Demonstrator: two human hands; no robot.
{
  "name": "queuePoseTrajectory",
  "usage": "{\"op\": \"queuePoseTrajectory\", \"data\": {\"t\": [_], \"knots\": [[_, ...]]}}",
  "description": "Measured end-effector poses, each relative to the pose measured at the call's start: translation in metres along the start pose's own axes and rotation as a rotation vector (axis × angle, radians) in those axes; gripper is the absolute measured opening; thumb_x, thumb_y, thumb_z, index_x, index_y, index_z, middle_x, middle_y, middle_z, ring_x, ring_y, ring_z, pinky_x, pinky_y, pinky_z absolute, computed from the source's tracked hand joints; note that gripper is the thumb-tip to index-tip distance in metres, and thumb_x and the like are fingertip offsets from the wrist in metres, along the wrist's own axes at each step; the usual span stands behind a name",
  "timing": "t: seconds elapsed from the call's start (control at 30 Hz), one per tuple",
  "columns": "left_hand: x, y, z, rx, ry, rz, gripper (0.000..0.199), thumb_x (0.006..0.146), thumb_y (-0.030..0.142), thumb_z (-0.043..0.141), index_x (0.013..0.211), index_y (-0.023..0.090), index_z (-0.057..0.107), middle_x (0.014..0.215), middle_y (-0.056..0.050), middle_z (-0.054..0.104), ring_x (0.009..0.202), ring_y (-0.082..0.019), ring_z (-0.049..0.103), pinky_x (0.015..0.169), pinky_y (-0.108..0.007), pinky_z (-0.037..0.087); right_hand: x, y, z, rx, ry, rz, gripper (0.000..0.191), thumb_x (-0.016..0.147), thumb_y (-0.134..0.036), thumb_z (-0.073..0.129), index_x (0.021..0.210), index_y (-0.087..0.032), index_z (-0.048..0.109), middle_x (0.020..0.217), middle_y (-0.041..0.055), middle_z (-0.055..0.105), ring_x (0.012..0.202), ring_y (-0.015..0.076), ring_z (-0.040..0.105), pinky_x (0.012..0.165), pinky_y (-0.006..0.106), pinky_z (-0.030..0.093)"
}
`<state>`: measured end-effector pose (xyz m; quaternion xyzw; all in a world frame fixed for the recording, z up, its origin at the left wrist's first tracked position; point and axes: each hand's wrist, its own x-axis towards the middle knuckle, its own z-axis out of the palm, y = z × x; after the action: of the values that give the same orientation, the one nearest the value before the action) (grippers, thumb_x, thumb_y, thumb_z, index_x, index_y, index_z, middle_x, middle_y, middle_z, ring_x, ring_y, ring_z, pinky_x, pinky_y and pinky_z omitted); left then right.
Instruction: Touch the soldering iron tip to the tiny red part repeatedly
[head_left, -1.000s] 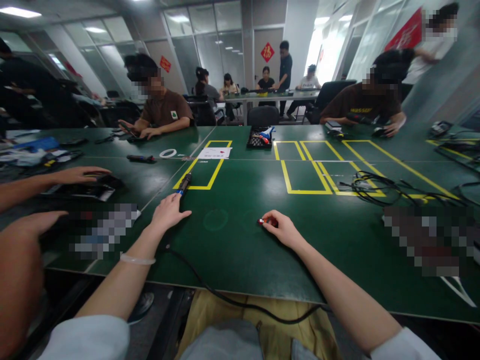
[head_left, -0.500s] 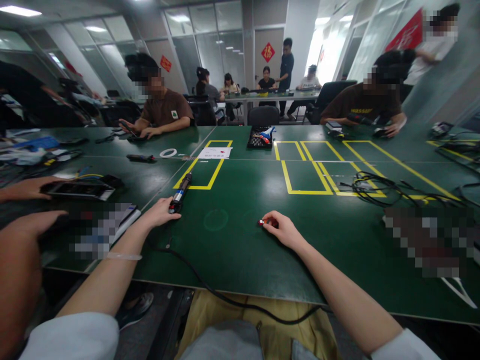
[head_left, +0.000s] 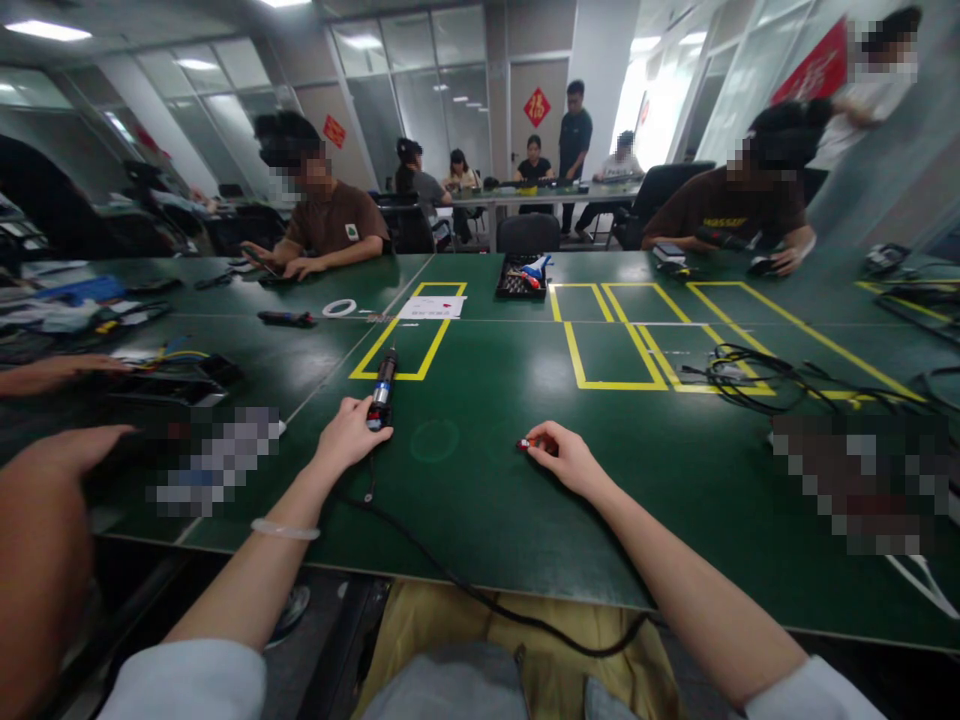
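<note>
In the head view my left hand [head_left: 351,432] is closed around the rear end of an electric screwdriver [head_left: 384,385]. The tool is dark with a silver and blue band, and its thin bit points away from me toward a yellow taped rectangle. A black cable [head_left: 427,545] runs from near that hand over the table's front edge to my lap. My right hand [head_left: 561,455] rests on the green table, its thumb and fingers pinching a small red and orange piece [head_left: 524,444]. Most of this piece is hidden by the fingers, so its kind cannot be made out.
A white paper [head_left: 433,307] lies on the left taped rectangle. Farther back stands a black tray [head_left: 517,290] with small tools. Coiled black cables [head_left: 739,368] lie at right. A co-worker's hand and arm [head_left: 52,470] reach in from the left, near a black device [head_left: 176,380].
My left hand has moved right and slightly away from me with the electric screwdriver, which now stands more upright in view. My right hand has hardly moved.
</note>
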<state>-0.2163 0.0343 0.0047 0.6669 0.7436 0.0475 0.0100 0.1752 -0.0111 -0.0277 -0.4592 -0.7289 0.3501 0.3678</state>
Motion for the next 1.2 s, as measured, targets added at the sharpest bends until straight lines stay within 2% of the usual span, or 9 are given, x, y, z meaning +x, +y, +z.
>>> {"op": "queuePoseTrajectory", "data": {"t": [0.3, 0.47, 0.63, 0.8, 1.0, 1.2], "knots": [[-0.028, 0.095, 0.008, -0.098, 0.033, 0.16, 0.063, 0.075, 0.053, 0.055, 0.128, 0.023, 0.045, 0.12, -0.008, 0.047, 0.096, -0.023, 0.059, 0.074, -0.031, 0.048, 0.002, 0.001, -0.002, 0.014, 0.042, -0.011, 0.016, 0.082, -0.028, 0.06, 0.094, -0.018, 0.062, 0.078, 0.0009, 0.059, 0.067, 0.0132, 0.054, 0.064, 0.026, 0.043], [-0.046, 0.151, 0.013, -0.175, 0.029, 0.27, 0.062, 0.074, 0.05, 0.06, 0.128, 0.023, 0.044, 0.117, -0.009, 0.047, 0.097, -0.023, 0.058, 0.071, -0.03, 0.046, 0.003, 0.002, -0.002, 0.061, 0.057, -0.024, 0.016, 0.083, -0.026, 0.057, 0.097, -0.019, 0.057, 0.079, 0.0006, 0.059, 0.066, 0.0129, 0.053, 0.063, 0.025, 0.043], [-0.059, 0.191, 0.02, -0.28, 0.025, 0.393, 0.064, 0.073, 0.046, 0.063, 0.129, 0.024, 0.042, 0.114, -0.009, 0.048, 0.097, -0.025, 0.057, 0.072, -0.03, 0.044, 0.003, 0.005, -0.002, 0.016, 0.086, -0.111, 0.007, 0.083, -0.022, 0.055, 0.09, -0.02, 0.057, 0.084, 0.0016, 0.057, 0.07, 0.0141, 0.053, 0.066, 0.026, 0.043], [-0.067, 0.212, 0.024, -0.308, 0.019, 0.459, 0.06, 0.075, 0.043, 0.061, 0.128, 0.024, 0.042, 0.113, -0.01, 0.048, 0.099, -0.025, 0.055, 0.074, -0.031, 0.045, 0.002, 0.009, -0.004, -0.094, 0.061, -0.127, 0.006, 0.081, -0.015, 0.057, 0.084, -0.02, 0.058, 0.079, 0.0003, 0.053, 0.069, 0.0136, 0.05, 0.067, 0.026, 0.041], [-0.073, 0.215, 0.02, -0.208, 0.033, 0.464, 0.062, 0.077, 0.042, 0.057, 0.132, 0.023, 0.037, 0.115, -0.008, 0.048, 0.099, -0.022, 0.055, 0.077, -0.03, 0.046, 0.002, 0.007, -0.003, -0.11, 0.08, -0.117, 0.005, 0.083, -0.017, 0.059, 0.085, -0.019, 0.064, 0.084, 0.0017, 0.053, 0.071, 0.013, 0.053, 0.069, 0.026, 0.043], [-0.075, 0.221, 0.018, -0.12, 0.081, 0.449, 0.063, 0.082, 0.048, 0.052, 0.136, 0.02, 0.035, 0.115, -0.01, 0.049, 0.101, -0.024, 0.052, 0.079, -0.032, 0.043, 0.0, 0.005, -0.002, -0.101, 0.113, -0.126, 0.009, 0.085, -0.021, 0.058, 0.083, -0.018, 0.066, 0.079, 0.0025, 0.057, 0.07, 0.0142, 0.055, 0.067, 0.026, 0.044]]}}
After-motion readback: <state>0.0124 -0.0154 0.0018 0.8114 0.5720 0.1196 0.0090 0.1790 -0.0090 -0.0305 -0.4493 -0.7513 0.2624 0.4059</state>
